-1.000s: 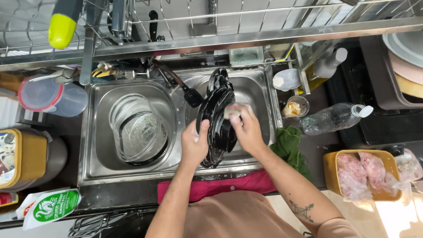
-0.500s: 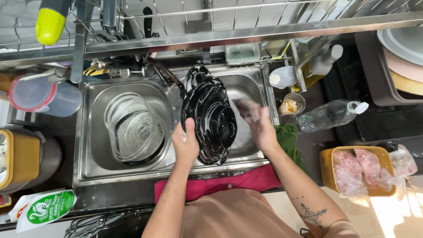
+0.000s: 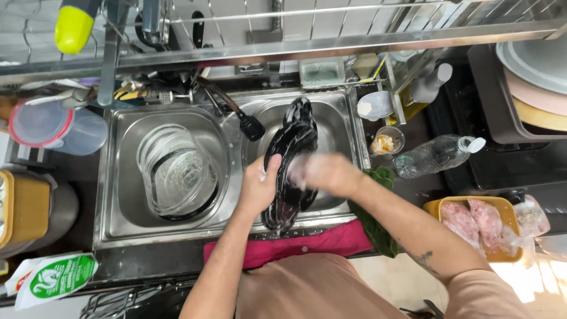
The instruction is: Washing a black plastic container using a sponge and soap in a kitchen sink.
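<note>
Over steel sink [image 3: 348, 118] — glossy black wet plate [image 3: 290, 159], tilted, left hand [image 3: 258, 188] fingers clasping rim

Left hand [image 3: 258, 188] gripped black dish [image 3: 290, 155] on edge over right sink basin [image 3: 336, 115]; right hand [image 3: 323, 173], blurred, lay against its face. Glass dishes [image 3: 174, 171] sat in left basin.

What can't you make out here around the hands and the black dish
Head view only:
- Right hand: motion-blurred, so whether it holds a sponge cannot be told.
- Black dish: its lower part is covered by the left hand and the right hand.
- Right basin: its floor is mostly hidden by the dish and hands.
- Plates: cut off by the right edge.
</note>
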